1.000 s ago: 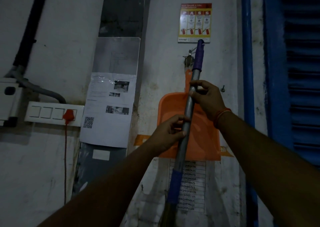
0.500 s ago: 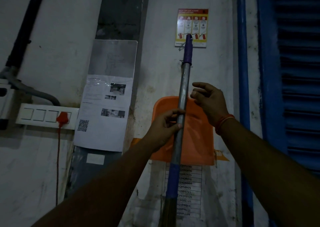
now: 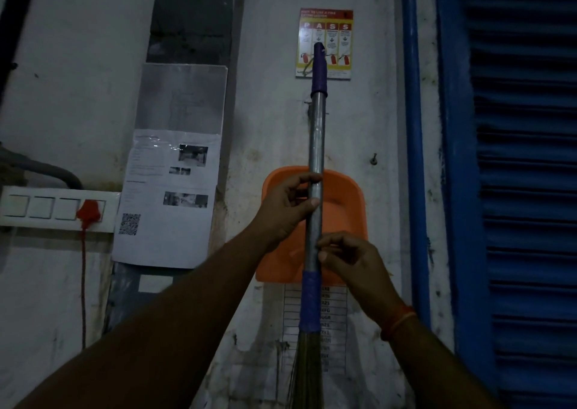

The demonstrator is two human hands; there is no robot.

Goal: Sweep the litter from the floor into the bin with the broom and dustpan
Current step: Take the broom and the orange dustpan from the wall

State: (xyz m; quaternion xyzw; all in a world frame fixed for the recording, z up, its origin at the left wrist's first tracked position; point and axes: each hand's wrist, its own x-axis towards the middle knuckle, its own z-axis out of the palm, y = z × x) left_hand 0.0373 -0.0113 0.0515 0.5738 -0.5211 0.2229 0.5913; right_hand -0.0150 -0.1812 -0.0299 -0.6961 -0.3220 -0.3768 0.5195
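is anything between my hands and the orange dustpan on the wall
Yes, the broom handle stands upright in front of the dustpan, held by the left hand and touched lower down by the right hand.

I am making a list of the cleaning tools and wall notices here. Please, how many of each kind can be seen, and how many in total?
Broom: 1
Orange dustpan: 1
Fire extinguisher poster: 1
Printed notice with QR code: 1
Printed list under the dustpan: 1
Total: 5
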